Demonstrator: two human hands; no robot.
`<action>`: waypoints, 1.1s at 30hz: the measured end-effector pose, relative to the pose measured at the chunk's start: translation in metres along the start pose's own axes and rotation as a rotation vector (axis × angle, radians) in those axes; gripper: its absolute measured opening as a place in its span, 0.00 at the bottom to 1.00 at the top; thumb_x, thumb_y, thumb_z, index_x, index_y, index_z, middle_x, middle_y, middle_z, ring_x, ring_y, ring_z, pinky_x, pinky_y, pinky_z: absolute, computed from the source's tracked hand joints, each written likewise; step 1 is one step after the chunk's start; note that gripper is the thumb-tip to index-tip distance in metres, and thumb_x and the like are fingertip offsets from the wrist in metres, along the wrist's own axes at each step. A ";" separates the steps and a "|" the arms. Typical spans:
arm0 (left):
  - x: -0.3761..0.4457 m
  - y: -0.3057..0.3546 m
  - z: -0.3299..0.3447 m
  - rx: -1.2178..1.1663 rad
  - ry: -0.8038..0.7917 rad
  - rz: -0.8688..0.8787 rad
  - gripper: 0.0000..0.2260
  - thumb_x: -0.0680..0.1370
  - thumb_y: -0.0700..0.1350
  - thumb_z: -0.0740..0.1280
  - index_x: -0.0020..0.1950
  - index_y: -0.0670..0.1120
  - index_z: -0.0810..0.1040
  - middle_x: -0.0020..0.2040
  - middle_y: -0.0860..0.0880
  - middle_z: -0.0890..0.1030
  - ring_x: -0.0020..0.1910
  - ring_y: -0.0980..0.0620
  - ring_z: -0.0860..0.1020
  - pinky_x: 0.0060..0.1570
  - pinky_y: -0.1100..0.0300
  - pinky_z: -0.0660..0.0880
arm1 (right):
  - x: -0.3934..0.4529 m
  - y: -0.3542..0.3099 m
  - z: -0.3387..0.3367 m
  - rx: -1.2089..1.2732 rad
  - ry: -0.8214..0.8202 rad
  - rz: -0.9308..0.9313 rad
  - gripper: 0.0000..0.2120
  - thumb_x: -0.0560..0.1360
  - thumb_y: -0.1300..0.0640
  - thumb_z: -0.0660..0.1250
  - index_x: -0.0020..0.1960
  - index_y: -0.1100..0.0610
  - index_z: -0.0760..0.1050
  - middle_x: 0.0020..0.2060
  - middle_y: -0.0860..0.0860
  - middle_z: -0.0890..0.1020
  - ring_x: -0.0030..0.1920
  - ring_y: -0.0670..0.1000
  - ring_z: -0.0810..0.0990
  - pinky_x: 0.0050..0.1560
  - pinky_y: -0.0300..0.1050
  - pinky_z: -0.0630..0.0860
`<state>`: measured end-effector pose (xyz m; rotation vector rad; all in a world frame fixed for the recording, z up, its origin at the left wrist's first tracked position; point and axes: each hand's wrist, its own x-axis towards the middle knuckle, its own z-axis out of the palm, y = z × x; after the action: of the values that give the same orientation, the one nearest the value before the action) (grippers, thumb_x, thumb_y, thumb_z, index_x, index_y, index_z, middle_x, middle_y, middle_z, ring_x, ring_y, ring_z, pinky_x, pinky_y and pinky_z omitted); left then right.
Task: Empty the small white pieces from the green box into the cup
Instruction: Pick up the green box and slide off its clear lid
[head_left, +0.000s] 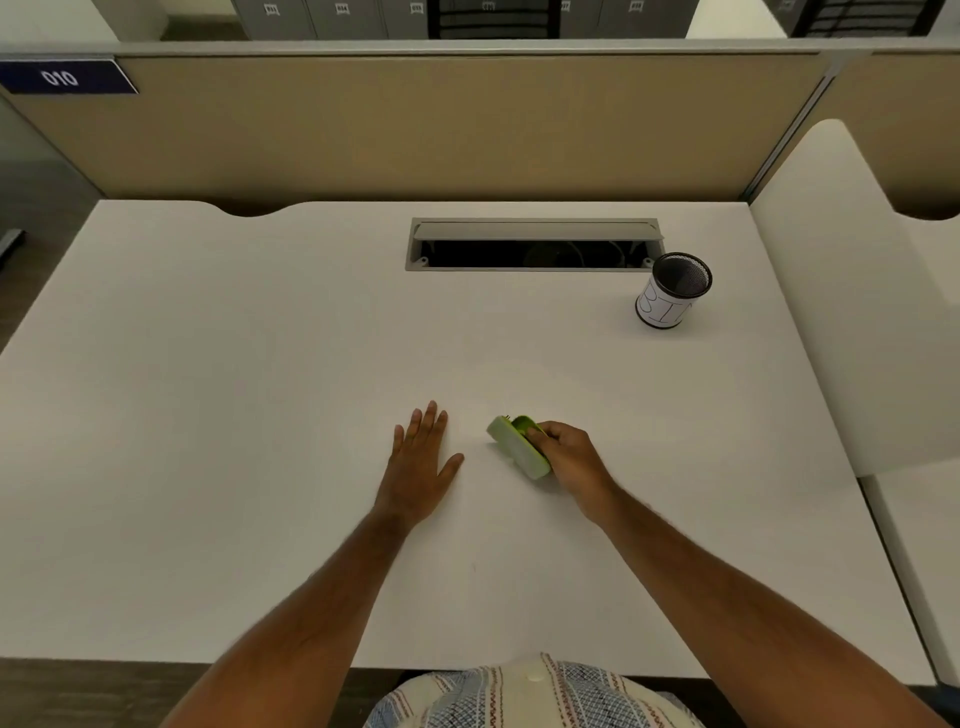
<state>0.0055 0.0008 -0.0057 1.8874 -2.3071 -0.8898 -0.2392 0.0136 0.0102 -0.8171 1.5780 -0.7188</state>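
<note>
A small green box (514, 447) lies on the white desk (260, 415) near the middle front, tilted on its side. My right hand (571, 460) grips it from the right, fingers curled over its far edge. My left hand (418, 467) rests flat on the desk to the left of the box, fingers spread, holding nothing. The cup (672, 291), a black mesh holder wrapped in white paper with handwritten letters, stands upright at the back right, well apart from both hands. No small white pieces show; the inside of the box is hidden.
A grey cable tray (532, 244) with its lid raised opens in the desk at the back centre, just left of the cup. A beige partition (415, 130) closes off the far edge. Another white desk (841, 312) adjoins on the right.
</note>
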 end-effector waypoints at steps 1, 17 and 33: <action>-0.001 0.000 0.001 -0.015 0.012 0.000 0.32 0.89 0.52 0.59 0.89 0.44 0.48 0.90 0.47 0.44 0.89 0.47 0.42 0.88 0.47 0.40 | -0.002 0.001 0.000 0.032 0.001 0.034 0.10 0.82 0.48 0.68 0.53 0.52 0.85 0.43 0.50 0.85 0.42 0.48 0.79 0.45 0.45 0.71; -0.006 0.037 0.003 -0.687 -0.038 0.054 0.25 0.80 0.49 0.77 0.76 0.57 0.76 0.75 0.56 0.80 0.75 0.57 0.76 0.80 0.48 0.71 | -0.016 -0.009 0.000 0.353 -0.287 0.044 0.29 0.79 0.36 0.68 0.62 0.62 0.83 0.47 0.60 0.83 0.43 0.54 0.81 0.35 0.47 0.77; -0.010 0.058 -0.011 -0.986 -0.010 -0.030 0.17 0.76 0.44 0.81 0.64 0.50 0.84 0.58 0.54 0.89 0.55 0.56 0.89 0.51 0.66 0.83 | -0.012 -0.034 0.002 -0.030 -0.115 -0.098 0.25 0.77 0.35 0.69 0.49 0.59 0.81 0.44 0.57 0.86 0.44 0.54 0.86 0.39 0.51 0.86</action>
<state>-0.0395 0.0108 0.0324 1.4287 -1.3563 -1.6136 -0.2320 0.0047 0.0442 -0.9468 1.4569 -0.7073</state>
